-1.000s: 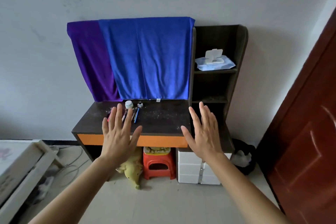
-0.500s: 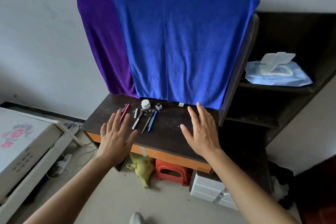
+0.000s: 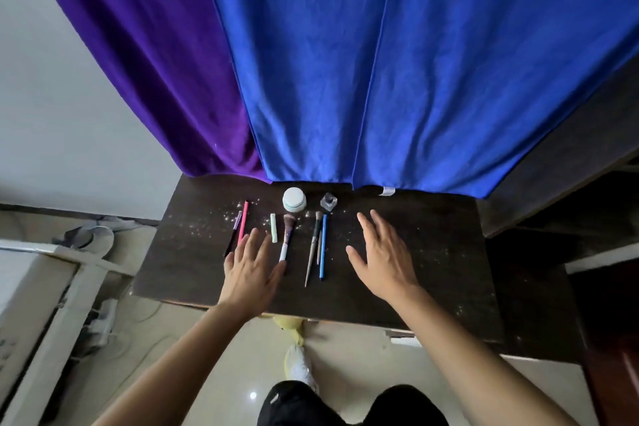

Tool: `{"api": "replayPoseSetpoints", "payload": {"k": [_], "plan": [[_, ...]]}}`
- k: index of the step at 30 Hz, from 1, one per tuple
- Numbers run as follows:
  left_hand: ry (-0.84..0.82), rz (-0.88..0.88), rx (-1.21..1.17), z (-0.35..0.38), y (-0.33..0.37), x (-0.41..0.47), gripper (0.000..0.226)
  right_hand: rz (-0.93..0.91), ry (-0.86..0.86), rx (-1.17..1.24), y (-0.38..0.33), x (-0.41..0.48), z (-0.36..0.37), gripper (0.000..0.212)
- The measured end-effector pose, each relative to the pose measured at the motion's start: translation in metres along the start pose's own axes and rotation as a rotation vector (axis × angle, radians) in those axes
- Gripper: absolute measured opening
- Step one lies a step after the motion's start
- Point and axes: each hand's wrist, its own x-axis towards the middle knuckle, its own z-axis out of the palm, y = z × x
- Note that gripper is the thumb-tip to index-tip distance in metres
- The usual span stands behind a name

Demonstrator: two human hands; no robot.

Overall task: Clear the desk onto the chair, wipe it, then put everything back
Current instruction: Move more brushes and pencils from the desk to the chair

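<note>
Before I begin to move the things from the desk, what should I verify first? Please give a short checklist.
1. Hands free: ok. The left hand and right hand are open over the desk and hold nothing.
2. Things in reach: ok. The makeup brush, blue pencil and pink pencil lie between or beside the hands.
3. White jar closed: ok, lid on.
4. Glass bottle capped: cannot tell.
5. Chair ready: cannot tell, none in view.
6. Desk ready for wiping: not ok, everything lies on it among white specks.
</note>
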Motion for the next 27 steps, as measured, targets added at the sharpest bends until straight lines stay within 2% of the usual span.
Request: {"api": "replayPoseSetpoints", "payload": {"k": [4,9,14,20,23,27], "plan": [[-0.179,-0.042,-0.024,0.018,-0.027,0.023,0.064,0.141,-0.150,0.018,-0.023,0.018,0.040,0.068],[-0.263,-0.075,-0.021,0.038,-0.038,0.029,0.065,0.219,-0.273,0.030,-0.042,0.034,0.080,0.063],[-0.231,-0.126,-0.036,0.047,-0.027,0.038,0.061,0.256,-0.269,0.041,-0.038,0.043,0.093,0.048],[-0.176,-0.153,-0.077,0.064,0.007,0.063,0.057,0.375,-0.171,0.122,0.010,0.034,0.079,0.024],[-0.137,-0.153,-0.065,0.075,0.031,0.075,0.055,0.486,-0.145,0.142,0.043,0.024,0.070,0.021],[-0.150,-0.134,-0.073,0.088,0.059,0.089,0.039,0.642,-0.256,0.185,0.076,0.016,0.063,0.024]]}}
